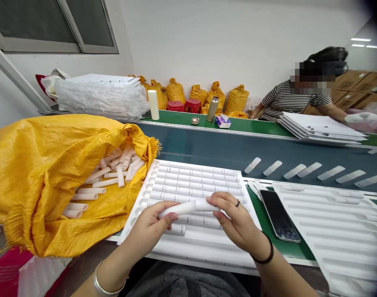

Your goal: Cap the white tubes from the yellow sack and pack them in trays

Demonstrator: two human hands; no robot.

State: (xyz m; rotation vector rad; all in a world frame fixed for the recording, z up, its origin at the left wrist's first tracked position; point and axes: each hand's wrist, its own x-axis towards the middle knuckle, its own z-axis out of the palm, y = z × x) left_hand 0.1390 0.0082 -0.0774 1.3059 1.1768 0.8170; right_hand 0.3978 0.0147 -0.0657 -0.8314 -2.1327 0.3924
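My left hand (151,227) grips the left end of a white plastic tube (184,207) between thumb and fingers. The right end, a more opaque section, is pinched by my right hand (238,225), so both hands hold it level in front of me. A seam crosses the tube near its middle. Directly beneath lies a white grooved tray (203,258), with several printed tubes (203,179) resting in its grooves. Left of the tray, an opened yellow woven sack (52,156) spills loose white tubes (111,165).
A phone (279,214) lies between my tray and another white tray (337,243). Tubes (304,170) sit spaced along the dark conveyor belt (191,144). Across it, a person (284,99) in a striped top works beside stacked trays (321,126). A bottle (212,109) stands opposite.
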